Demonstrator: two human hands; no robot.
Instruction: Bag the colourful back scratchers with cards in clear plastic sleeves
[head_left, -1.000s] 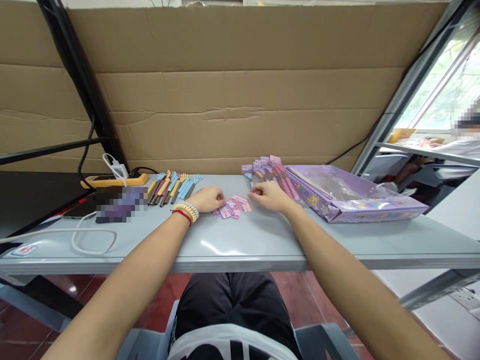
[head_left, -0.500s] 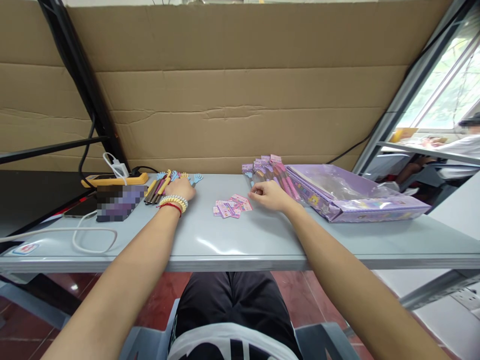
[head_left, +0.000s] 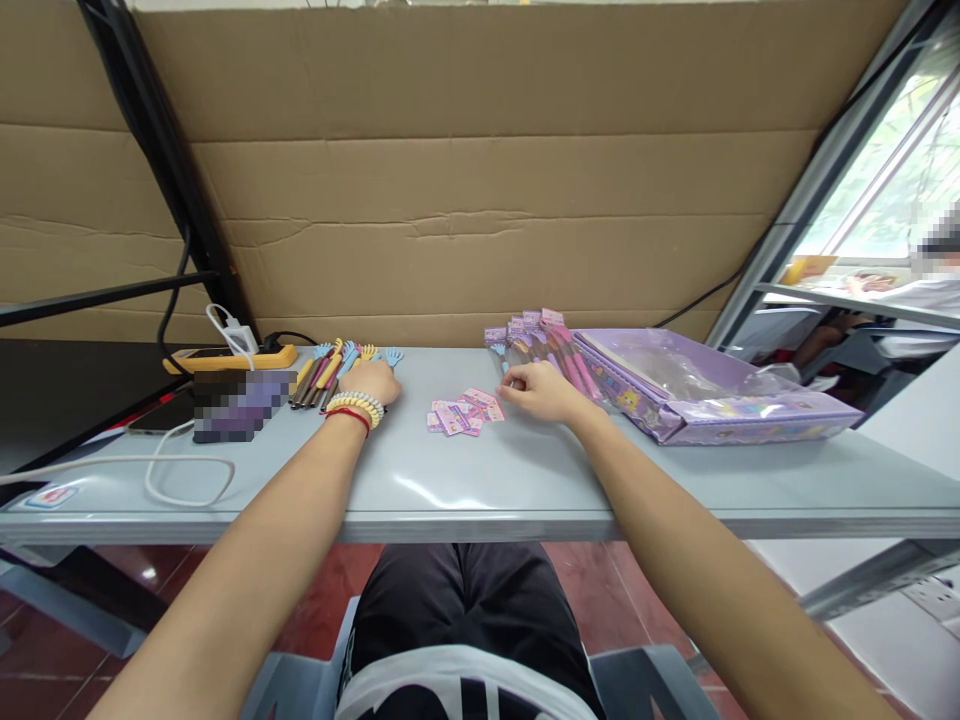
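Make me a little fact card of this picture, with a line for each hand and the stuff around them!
Left hand: over the loose pens; whether it holds one is hidden
Right hand: nearest the pens with card tops
Between the hands: small pink and purple cards, overlapping on the grey table
Far right: purple box with clear plastic in it
Far left: yellow power strip with a white plug

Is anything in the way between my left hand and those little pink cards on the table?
Nothing visible is in the way. Your left hand is at the pens, and only grey tabletop shows between it and the pink cards. Your right hand is on the cards' other side, not in between.
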